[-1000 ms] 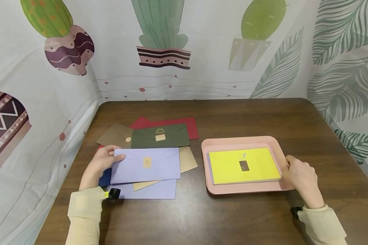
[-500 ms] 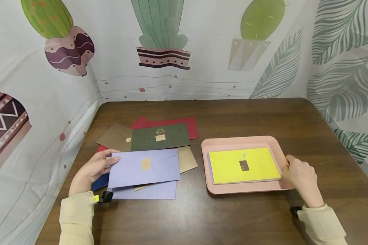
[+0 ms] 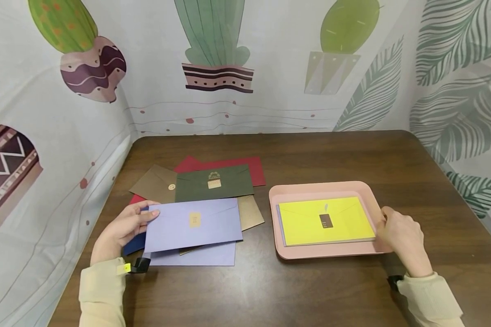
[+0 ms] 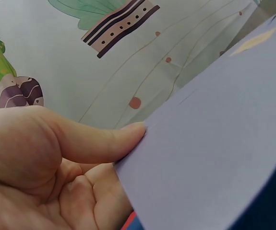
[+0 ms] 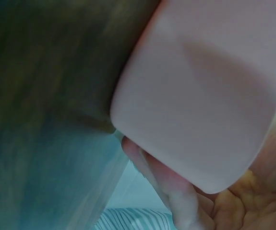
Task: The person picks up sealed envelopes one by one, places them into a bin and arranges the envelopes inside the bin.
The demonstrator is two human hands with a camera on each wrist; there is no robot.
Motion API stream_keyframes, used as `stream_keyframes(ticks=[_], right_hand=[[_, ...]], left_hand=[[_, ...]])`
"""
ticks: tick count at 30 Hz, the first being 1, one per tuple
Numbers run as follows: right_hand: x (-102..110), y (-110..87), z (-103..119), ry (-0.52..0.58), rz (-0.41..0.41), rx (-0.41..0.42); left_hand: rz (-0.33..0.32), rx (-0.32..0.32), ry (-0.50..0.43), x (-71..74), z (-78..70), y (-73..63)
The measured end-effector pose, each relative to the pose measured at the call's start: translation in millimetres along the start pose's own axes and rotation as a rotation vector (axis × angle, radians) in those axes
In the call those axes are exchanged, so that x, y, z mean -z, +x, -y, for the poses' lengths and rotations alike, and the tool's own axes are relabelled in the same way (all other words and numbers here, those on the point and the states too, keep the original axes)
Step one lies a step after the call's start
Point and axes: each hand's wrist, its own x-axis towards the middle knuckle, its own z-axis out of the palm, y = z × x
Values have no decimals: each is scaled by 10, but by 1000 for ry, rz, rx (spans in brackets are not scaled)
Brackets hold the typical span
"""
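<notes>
My left hand (image 3: pixel 124 227) pinches the left edge of a lavender envelope (image 3: pixel 172 229), thumb on top. That envelope has a small tan label and is tilted over a pile of others; the left wrist view shows the thumb (image 4: pixel 104 143) pressed on its corner. Below it lie another lavender envelope (image 3: pixel 200 259), a gold one (image 3: pixel 251 213) and a navy one (image 3: pixel 134 244). My right hand (image 3: pixel 401 238) grips the right edge of a pink tray (image 3: pixel 331 252), with fingers curled at the rim in the right wrist view. Inside the tray a yellow envelope (image 3: pixel 303 229) lies over a lavender one, mostly covered.
Behind the held envelope are a dark green envelope (image 3: pixel 233 179), a brown one (image 3: pixel 153 181) and a red one (image 3: pixel 258 172). All rest on a brown wooden table (image 3: pixel 270 295). A white cloth (image 3: pixel 278 68) with cactus prints hangs along the back and left.
My left hand has moved a little left and toward me with the lavender envelope, which now tilts and shows more of the envelope beneath. The right hand and tray stay put.
</notes>
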Motion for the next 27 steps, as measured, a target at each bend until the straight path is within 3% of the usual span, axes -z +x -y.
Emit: stream_keyframes(ticks=[27], right_hand=[[-13,7,-21,4,4,-7]], left_hand=[[123,-121,-106,-153,-48,41]])
